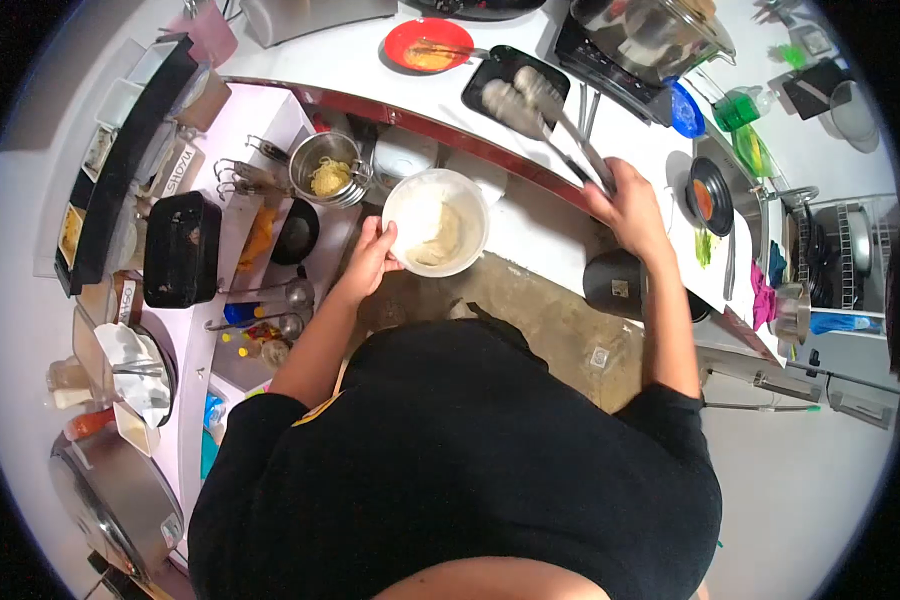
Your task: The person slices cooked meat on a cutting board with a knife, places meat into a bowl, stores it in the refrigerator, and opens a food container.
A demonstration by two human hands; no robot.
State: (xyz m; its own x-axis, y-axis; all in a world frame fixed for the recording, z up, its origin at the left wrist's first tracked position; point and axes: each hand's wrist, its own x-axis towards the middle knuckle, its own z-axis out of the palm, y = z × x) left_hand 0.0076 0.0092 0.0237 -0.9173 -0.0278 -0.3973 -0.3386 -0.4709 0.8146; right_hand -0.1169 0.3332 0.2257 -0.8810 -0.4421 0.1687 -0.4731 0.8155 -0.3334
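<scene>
My left hand (372,262) grips the rim of a white round plastic tub (400,215), which is tilted so its inside shows. A little pale, wet-looking stuff lies at the bottom of the tub. My right hand (632,212) is closed round the handles of metal tongs (577,140). The tong heads look blurred and reach over a black rectangular tray (480,92) on the white counter. Beside that tray stands a red plate (395,45) with orange-yellow food and a utensil on it.
A large steel pot (640,40) stands on a black stove (610,75) at the back right. Nearer right is a black bowl (700,205) with orange contents. On the left, a steel strainer pot (310,150) holds noodles, near a black bin (180,250) and several containers.
</scene>
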